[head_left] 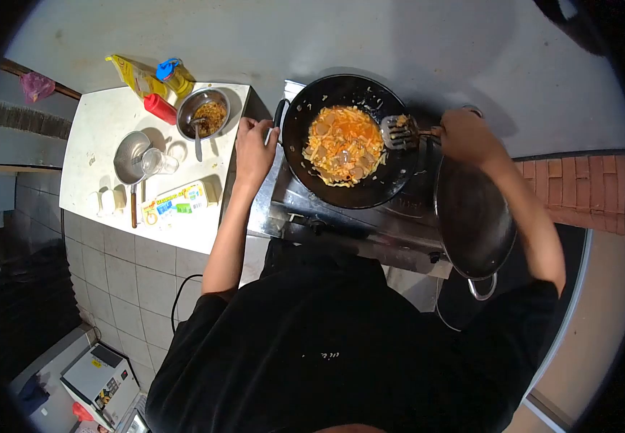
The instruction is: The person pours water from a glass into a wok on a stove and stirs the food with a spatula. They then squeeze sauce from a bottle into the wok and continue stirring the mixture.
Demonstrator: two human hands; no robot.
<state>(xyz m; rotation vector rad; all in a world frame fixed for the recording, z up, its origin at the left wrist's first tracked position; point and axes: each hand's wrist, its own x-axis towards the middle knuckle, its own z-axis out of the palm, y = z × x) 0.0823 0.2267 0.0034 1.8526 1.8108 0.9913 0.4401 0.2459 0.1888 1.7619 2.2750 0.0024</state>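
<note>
A black wok [301,169] stands on the gas stove, holding an orange-red mix of egg [341,141] and round slices that look like sausage. My left hand [254,151] is closed at the wok's left side handle [280,114], fingertips on its lower part. On the other side, my right hand [469,136] grips a slotted spatula [399,133]. The spatula's metal head hovers over the right part of the wok, at the edge of the food, with bits of food stuck on it. My right fingers hide most of the spatula's handle.
A second, larger pan [474,216] rests to the right of the stove [305,198]. The white table [85,169] at left bears a steel bowl [185,108] with a spoon, a saucepan [126,162], a red bottle [159,109], a yellow packet [130,76] and an egg-type carton [177,205].
</note>
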